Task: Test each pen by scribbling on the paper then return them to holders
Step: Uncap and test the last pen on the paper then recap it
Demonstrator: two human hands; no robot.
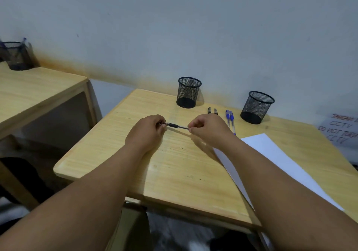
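Observation:
A black pen (176, 126) hangs level just above the wooden table (120, 154), held at both ends. My left hand (147, 129) pinches its left end and my right hand (209, 128) pinches its right end. Two empty black mesh holders stand at the back: one (188, 92) in the middle, the other (257, 107) to the right. Between them lie two black pens (212, 110) and two blue-capped pens (230, 118), partly hidden by my right hand. A white sheet of paper (271, 154) lies under my right forearm.
The table stands against a pale wall. A second wooden table (34, 90) to the left carries another mesh holder (16, 56) with pens in it. A handwritten paper sign (341, 129) is at the far right. A gap separates the two tables.

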